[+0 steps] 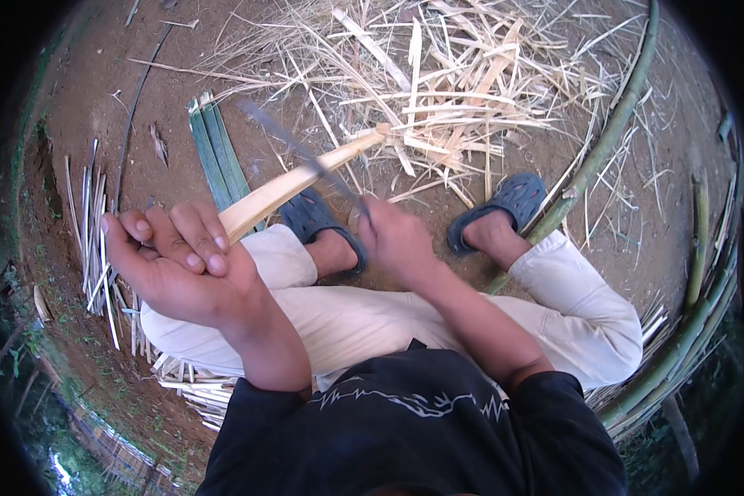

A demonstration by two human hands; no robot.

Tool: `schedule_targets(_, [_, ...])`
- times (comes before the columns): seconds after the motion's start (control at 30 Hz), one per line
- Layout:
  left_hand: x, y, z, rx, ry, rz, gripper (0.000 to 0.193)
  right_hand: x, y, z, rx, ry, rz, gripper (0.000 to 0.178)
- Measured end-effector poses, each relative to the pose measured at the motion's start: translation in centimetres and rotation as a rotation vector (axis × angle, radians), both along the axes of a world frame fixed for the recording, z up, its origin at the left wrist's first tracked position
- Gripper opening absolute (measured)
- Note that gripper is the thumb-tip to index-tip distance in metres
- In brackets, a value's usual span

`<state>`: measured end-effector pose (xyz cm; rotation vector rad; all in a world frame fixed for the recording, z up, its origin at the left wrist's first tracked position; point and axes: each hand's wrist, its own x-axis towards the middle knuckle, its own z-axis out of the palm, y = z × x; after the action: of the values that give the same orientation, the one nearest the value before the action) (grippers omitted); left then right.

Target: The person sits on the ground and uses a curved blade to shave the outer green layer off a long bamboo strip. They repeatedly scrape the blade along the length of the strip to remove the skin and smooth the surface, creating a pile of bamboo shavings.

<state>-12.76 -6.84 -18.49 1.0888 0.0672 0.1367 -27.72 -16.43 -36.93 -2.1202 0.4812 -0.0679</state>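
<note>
My left hand [186, 260] is closed, palm up, around the near end of a pale split bamboo strip [272, 195]. The strip slants up and away to the right, toward the shavings. In my right hand [397, 244] is a knife [339, 181], its thin dark blade blurred by motion. That blade crosses the strip near its middle; whether it is cutting in or only passing over, I cannot tell. My right fingers hide the knife's handle. The strip's near end is hidden behind my left fingers.
A heap of bamboo shavings [459, 112] covers the ground ahead. Green split bamboo [212, 153] lies beyond my left hand, thin sticks [95, 227] at far left. A long green pole [607, 145] runs along the right. My feet in dark clogs [511, 202] rest between.
</note>
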Motion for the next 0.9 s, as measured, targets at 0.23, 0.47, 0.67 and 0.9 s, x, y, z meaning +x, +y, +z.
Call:
schedule_targets(0.23, [1.4,-0.1,0.1,0.009,0.021,0.017,0.030,-2.1,-3.0,-9.3,-0.082,0.526,-0.120,0.014])
schedule_targets(0.47, [0.9,0.9,-0.4,0.009,0.057,0.040,0.031,-2.9,-0.3,-6.0,-0.085,0.281,-0.019,0.026])
schedule_targets(0.67, [2.3,1.3,-1.1,0.046,0.082,0.143,0.033,-3.0,-2.6,-9.4,-0.059,0.597,-0.070,0.028])
schedule_targets(0.9, [2.0,1.9,-0.4,0.015,0.099,0.092,0.034,-4.9,-1.7,-8.3,-0.105,0.487,-0.020,0.029])
